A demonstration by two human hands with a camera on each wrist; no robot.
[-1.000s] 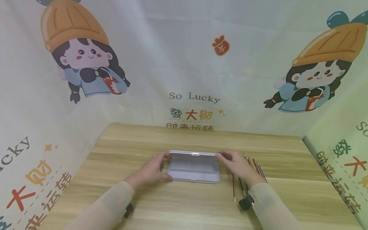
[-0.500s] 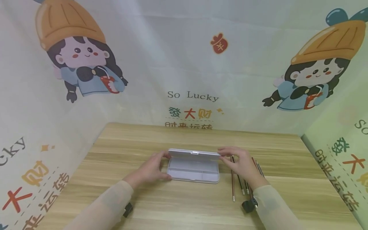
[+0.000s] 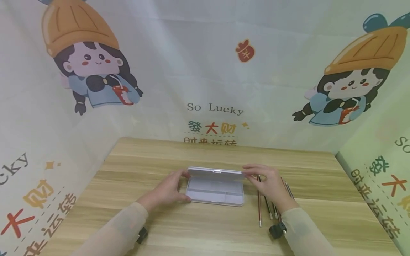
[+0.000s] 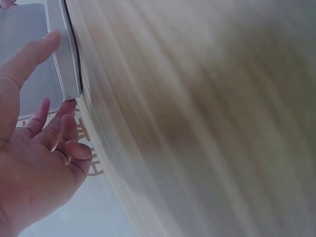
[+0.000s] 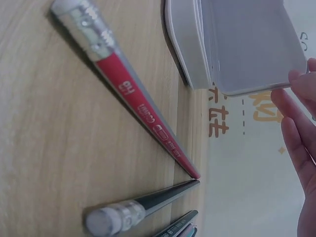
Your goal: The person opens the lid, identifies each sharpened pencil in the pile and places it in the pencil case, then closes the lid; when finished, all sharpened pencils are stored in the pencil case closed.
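Note:
A white pencil case [image 3: 216,197] lies on the table with its lid [image 3: 215,172] tilted up. Inside are a long compartment at the back and two smaller ones in front, all bare. At its left end, my left hand [image 3: 164,188] grips the case, thumb at the front corner and fingers toward the back; the left wrist view shows the thumb [image 4: 42,47] against the case's side. My right hand [image 3: 269,185] pinches the lid's right corner between thumb and fingers. Beneath and beside that hand lie several pencils, among them a red HB pencil [image 5: 143,108].
A black pencil [image 5: 163,195] with an eraser end lies next to the red one, close to the case's right side. The wooden table [image 3: 192,231] backs onto a printed cloth [image 3: 211,81] that also hangs along both sides. Dark wrist cameras sit under both sleeves.
My right hand has shifted its fingers outward on the lid's right corner and now pinches its edge. The lid stays tilted at about the same angle, and the left hand keeps its place.

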